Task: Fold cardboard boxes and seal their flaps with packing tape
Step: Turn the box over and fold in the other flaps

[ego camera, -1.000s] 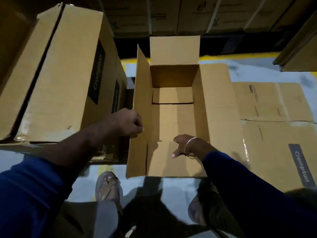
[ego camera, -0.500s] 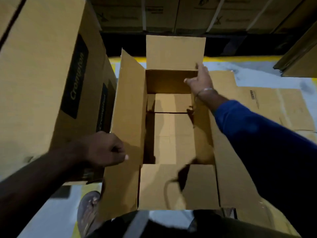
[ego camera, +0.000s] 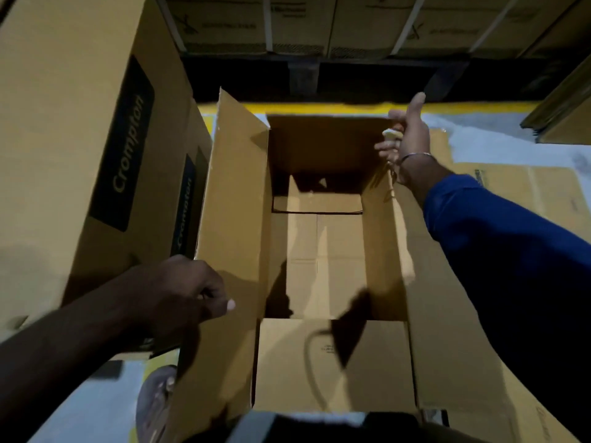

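Observation:
An open brown cardboard box (ego camera: 323,251) stands on the floor in front of me. Its left flap (ego camera: 236,203) stands upright. My left hand (ego camera: 188,292) is curled at that flap's outer edge, thumb on the inner face, gripping it. The far flap (ego camera: 319,145) tilts inward over the opening and lies in shadow. My right hand (ego camera: 406,135) grips its right corner, fingers curled under the edge and thumb pointing up. The near flap (ego camera: 367,362) and the right flap (ego camera: 454,330) lie spread outward. No tape is in view.
A tall printed box (ego camera: 80,139) stands close against the left flap. Flattened cardboard sheets (ego camera: 527,203) cover the floor to the right. Strapped cartons (ego camera: 319,24) line the back behind a yellow floor line (ego camera: 319,107). My sandalled foot (ego camera: 156,401) is at the lower left.
The far flap stood upright; my right hand has pulled it down and inward over the opening. My left hand stays on the left flap. The view has moved closer over the box.

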